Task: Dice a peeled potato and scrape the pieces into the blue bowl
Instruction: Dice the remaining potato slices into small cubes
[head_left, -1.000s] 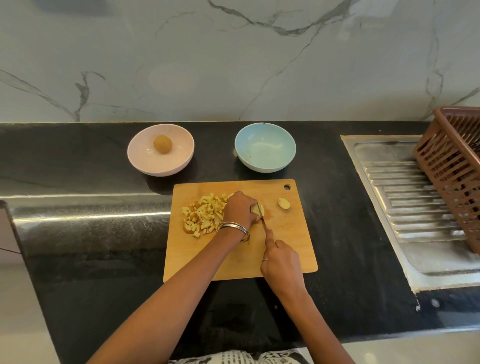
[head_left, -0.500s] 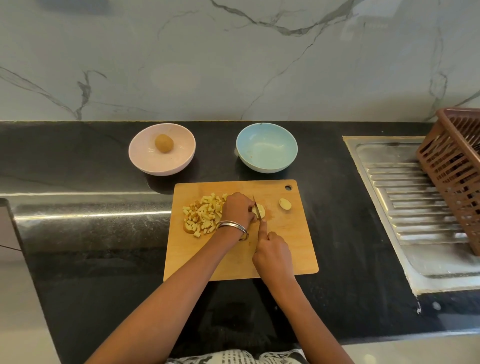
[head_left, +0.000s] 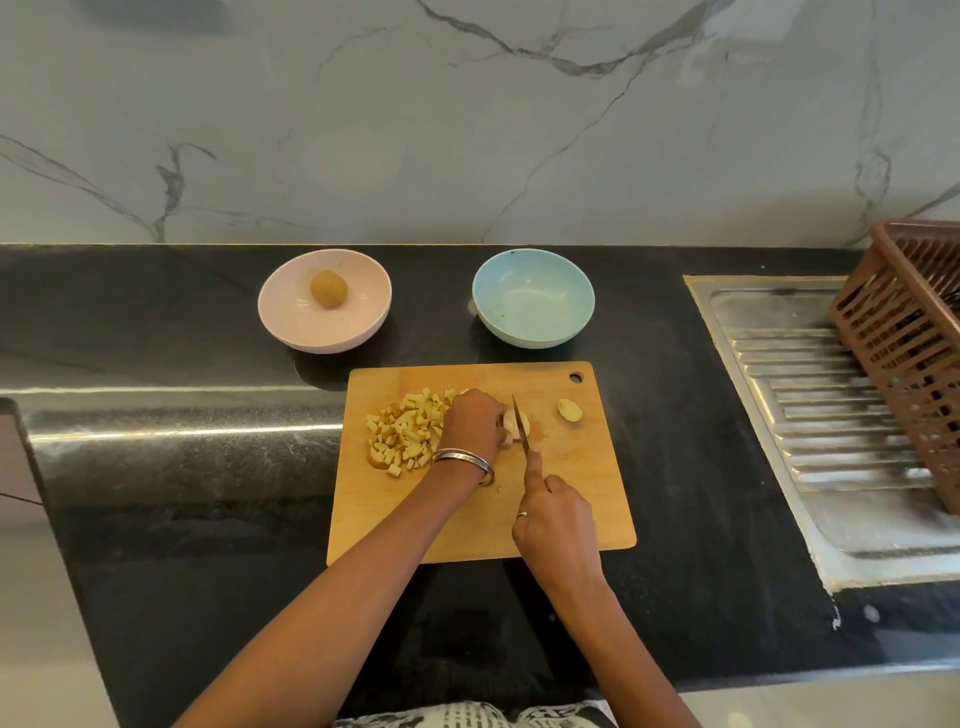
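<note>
Meanwhile, the left hand (head_left: 474, 423) pins a potato piece (head_left: 521, 425) on the wooden cutting board (head_left: 582, 483) as the right hand (head_left: 556, 525) grips a knife (head_left: 520, 423), blade against it. Diced pieces (head_left: 405, 431) lie heaped just left; an end slice (head_left: 569, 410) sits apart. Behind the board the blue bowl (head_left: 533, 298) holds no pieces, beside a pink bowl (head_left: 324, 300) containing a whole potato (head_left: 328, 288).

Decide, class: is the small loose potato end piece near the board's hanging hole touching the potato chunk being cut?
Apart. The head view shows bare wooden cutting board between the loose potato end piece and the held potato chunk.
</note>
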